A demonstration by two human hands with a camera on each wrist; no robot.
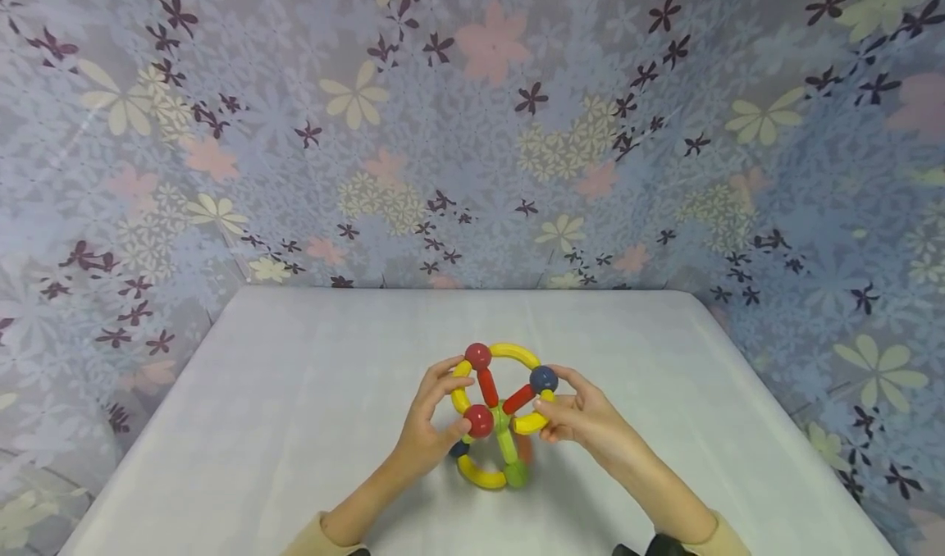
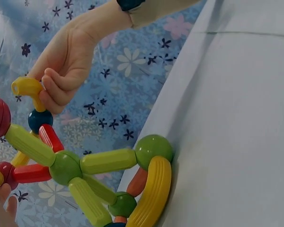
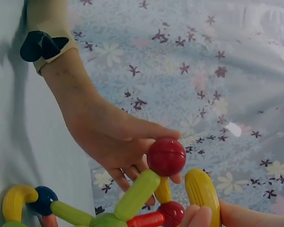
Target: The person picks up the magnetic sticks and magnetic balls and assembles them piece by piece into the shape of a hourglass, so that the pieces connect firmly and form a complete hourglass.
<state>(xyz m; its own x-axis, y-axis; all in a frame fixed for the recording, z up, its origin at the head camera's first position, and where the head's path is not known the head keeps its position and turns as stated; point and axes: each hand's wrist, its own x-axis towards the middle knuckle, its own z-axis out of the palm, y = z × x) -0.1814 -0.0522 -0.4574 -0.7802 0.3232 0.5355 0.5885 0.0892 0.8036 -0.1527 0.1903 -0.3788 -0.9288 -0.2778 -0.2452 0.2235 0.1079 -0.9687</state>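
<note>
A model of magnetic balls and rods (image 1: 502,417) stands on the table between both hands. Its green ball hub (image 2: 65,168) joins green and red straight rods. My left hand (image 1: 424,433) grips the model's left side, thumb at a red ball (image 3: 166,157) and fingers at a yellow curved rod (image 1: 459,390). On the other side, my right hand (image 1: 591,417) pinches another yellow curved rod (image 1: 530,422), which joins a dark blue ball (image 1: 544,379). This rod's other end is free, pointing toward the near red ball. The model's base includes a yellow curved rod (image 2: 153,191) and green balls.
The table (image 1: 310,351) has a white cover. A flower-patterned cloth (image 1: 472,129) hangs behind it and along both sides. Dark bands (image 3: 40,46) sit at the beige sleeve cuffs.
</note>
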